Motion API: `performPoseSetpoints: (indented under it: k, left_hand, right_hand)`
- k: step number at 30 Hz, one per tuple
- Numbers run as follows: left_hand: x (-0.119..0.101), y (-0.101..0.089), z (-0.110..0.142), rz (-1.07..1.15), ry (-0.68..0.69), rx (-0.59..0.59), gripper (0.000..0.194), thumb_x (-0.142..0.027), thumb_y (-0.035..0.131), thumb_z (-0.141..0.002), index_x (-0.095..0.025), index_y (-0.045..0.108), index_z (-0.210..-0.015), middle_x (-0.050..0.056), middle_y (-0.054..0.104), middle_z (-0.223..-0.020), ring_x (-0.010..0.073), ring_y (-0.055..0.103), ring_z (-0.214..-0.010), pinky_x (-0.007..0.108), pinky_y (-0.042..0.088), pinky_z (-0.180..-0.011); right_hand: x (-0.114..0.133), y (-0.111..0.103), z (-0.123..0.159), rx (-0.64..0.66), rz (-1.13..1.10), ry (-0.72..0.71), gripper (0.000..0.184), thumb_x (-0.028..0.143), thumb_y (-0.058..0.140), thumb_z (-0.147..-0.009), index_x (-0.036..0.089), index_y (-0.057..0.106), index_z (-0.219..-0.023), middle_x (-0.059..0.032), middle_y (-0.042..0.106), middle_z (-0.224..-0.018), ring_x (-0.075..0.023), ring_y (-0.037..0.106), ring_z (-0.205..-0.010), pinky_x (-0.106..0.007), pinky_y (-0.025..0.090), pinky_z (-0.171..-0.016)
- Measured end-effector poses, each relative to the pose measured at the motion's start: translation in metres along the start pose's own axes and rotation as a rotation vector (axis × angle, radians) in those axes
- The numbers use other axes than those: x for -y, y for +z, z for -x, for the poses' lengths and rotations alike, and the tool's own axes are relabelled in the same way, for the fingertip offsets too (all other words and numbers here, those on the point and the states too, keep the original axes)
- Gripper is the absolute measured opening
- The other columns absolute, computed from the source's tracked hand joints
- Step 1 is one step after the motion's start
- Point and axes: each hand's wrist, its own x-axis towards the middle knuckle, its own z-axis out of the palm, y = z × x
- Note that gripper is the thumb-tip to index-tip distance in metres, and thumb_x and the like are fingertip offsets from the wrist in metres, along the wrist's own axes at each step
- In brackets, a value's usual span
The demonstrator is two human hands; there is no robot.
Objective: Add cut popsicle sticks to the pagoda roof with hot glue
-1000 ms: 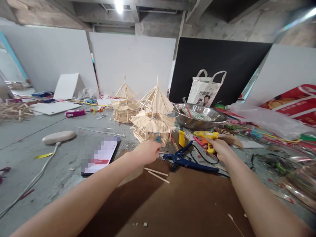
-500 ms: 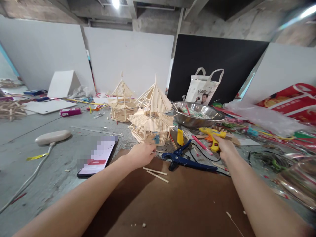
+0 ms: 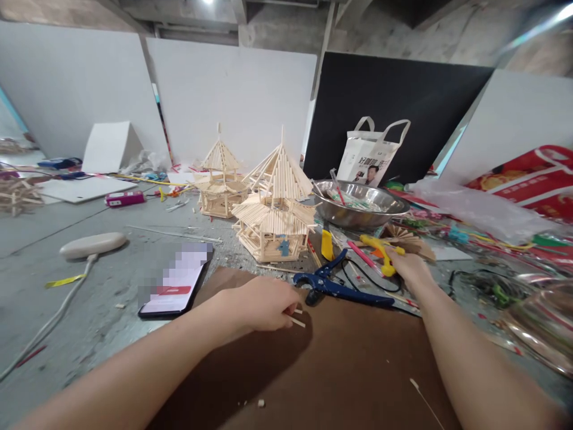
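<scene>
My left hand (image 3: pixel 272 303) is over two thin wooden sticks (image 3: pixel 299 322) on the brown board (image 3: pixel 358 370). Its fingers are bent and pinched down on a stick, hiding most of both sticks. My right hand (image 3: pixel 409 270) grips a yellow hot glue gun (image 3: pixel 380 248) on the right, its nozzle end pointing left. Between the hands lies a blue-handled cutter (image 3: pixel 344 292). Behind it stands a pavilion model (image 3: pixel 280 221) built from wooden sticks, with a pointed roof and a small blue piece at its front.
A second stick pavilion (image 3: pixel 220 185) stands behind on the left. A phone (image 3: pixel 179 283) and a white corded device (image 3: pixel 93 245) lie to the left. A steel bowl (image 3: pixel 362 218), a yellow-handled tool (image 3: pixel 326 245), a pink pen-like tool (image 3: pixel 364 258) and tangled wires (image 3: pixel 487 286) are to the right.
My left hand has moved from the board's far edge, near the model, back toward me and right onto the two sticks. My right hand still holds the glue gun, which has tilted slightly.
</scene>
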Motion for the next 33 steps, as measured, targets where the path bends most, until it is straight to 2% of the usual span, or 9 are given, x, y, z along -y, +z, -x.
performPoseSetpoints:
  k: [2, 4, 6, 10, 17, 21, 25, 28, 33]
  left_hand:
    - [0.001, 0.002, 0.000, -0.012, -0.001, 0.017, 0.018, -0.031, 0.051, -0.066, -0.021, 0.060, -0.079, 0.004, 0.063, -0.079, 0.0187, 0.057, -0.070, 0.027, 0.042, -0.056]
    - [0.002, 0.005, 0.000, -0.032, 0.015, 0.012, 0.017, -0.030, 0.053, -0.065, -0.020, 0.060, -0.077, 0.004, 0.063, -0.078, 0.0190, 0.057, -0.071, 0.027, 0.043, -0.057]
    - [0.003, 0.008, 0.000, -0.055, 0.039, -0.013, 0.016, -0.029, 0.054, -0.065, -0.019, 0.060, -0.075, 0.005, 0.063, -0.077, 0.0191, 0.058, -0.071, 0.027, 0.043, -0.058]
    - [0.005, 0.013, -0.003, -0.073, 0.043, -0.037, 0.011, -0.024, 0.051, -0.066, -0.018, 0.060, -0.069, 0.006, 0.064, -0.074, 0.0189, 0.058, -0.068, 0.027, 0.043, -0.057]
    - [0.005, 0.011, -0.004, -0.045, 0.060, -0.065, 0.016, -0.015, 0.043, -0.066, -0.016, 0.059, -0.064, 0.006, 0.063, -0.068, 0.0158, 0.056, -0.060, 0.024, 0.039, -0.052]
    - [0.007, 0.007, -0.003, 0.039, 0.046, -0.114, 0.016, -0.015, 0.043, -0.067, -0.016, 0.057, -0.062, 0.004, 0.060, -0.061, 0.0121, 0.050, -0.052, 0.023, 0.035, -0.049]
    - [0.013, 0.001, -0.004, 0.316, 0.012, -0.229, 0.010, -0.015, 0.047, -0.063, -0.016, 0.057, -0.065, -0.001, 0.057, -0.058, 0.0077, 0.046, -0.049, 0.019, 0.032, -0.047]
    - [0.017, -0.003, -0.007, 0.556, -0.053, -0.399, 0.007, -0.016, 0.048, -0.064, -0.015, 0.054, -0.067, -0.002, 0.054, -0.059, 0.0064, 0.045, -0.052, 0.018, 0.033, -0.048]
    - [0.019, -0.001, -0.012, 0.775, -0.159, -0.645, 0.015, -0.028, 0.048, -0.071, -0.014, 0.053, -0.067, -0.003, 0.050, -0.057, 0.0056, 0.041, -0.051, 0.018, 0.032, -0.047]
  right_hand:
    - [0.003, -0.005, 0.002, -0.047, 0.188, 0.051, 0.041, 0.051, 0.057, -0.058, 0.012, 0.064, -0.068, -0.0226, 0.061, -0.079, -0.0406, 0.054, -0.085, -0.046, 0.041, -0.061]
    - [0.008, -0.008, 0.006, -0.083, 0.397, 0.042, 0.047, 0.055, 0.050, -0.062, 0.013, 0.066, -0.075, -0.0230, 0.060, -0.090, -0.0417, 0.051, -0.092, -0.047, 0.039, -0.065]
    - [0.015, -0.009, 0.013, -0.123, 0.539, -0.070, 0.045, 0.051, 0.040, -0.071, 0.016, 0.065, -0.083, -0.0197, 0.061, -0.092, -0.0372, 0.053, -0.091, -0.043, 0.039, -0.063]
    - [0.038, -0.008, 0.028, -0.165, 0.535, -0.370, 0.036, 0.043, 0.039, -0.074, 0.018, 0.064, -0.080, -0.0124, 0.063, -0.078, -0.0284, 0.057, -0.080, -0.033, 0.038, -0.059]
    - [0.094, -0.002, 0.083, 0.073, 0.229, -0.775, 0.029, 0.044, 0.044, -0.075, 0.020, 0.058, -0.067, -0.0006, 0.058, -0.058, -0.0137, 0.051, -0.055, -0.024, 0.035, -0.054]
    - [0.107, 0.007, 0.116, 0.355, 0.120, -0.918, 0.027, 0.040, 0.044, -0.077, 0.019, 0.056, -0.064, 0.0023, 0.053, -0.054, -0.0100, 0.047, -0.052, -0.022, 0.033, -0.052]
    - [0.108, 0.016, 0.135, 0.605, -0.053, -0.855, 0.029, 0.041, 0.042, -0.078, 0.018, 0.052, -0.066, 0.0023, 0.050, -0.057, -0.0083, 0.044, -0.051, -0.021, 0.033, -0.049]
    - [0.111, 0.022, 0.148, 0.787, -0.249, -0.725, 0.026, 0.042, 0.045, -0.076, 0.017, 0.052, -0.079, 0.0029, 0.050, -0.060, -0.0059, 0.040, -0.045, -0.020, 0.032, -0.044]
    - [0.121, 0.029, 0.161, 0.834, -0.398, -0.645, 0.018, 0.035, 0.053, -0.072, 0.017, 0.052, -0.075, 0.0047, 0.047, -0.056, -0.0043, 0.037, -0.041, -0.019, 0.029, -0.038]
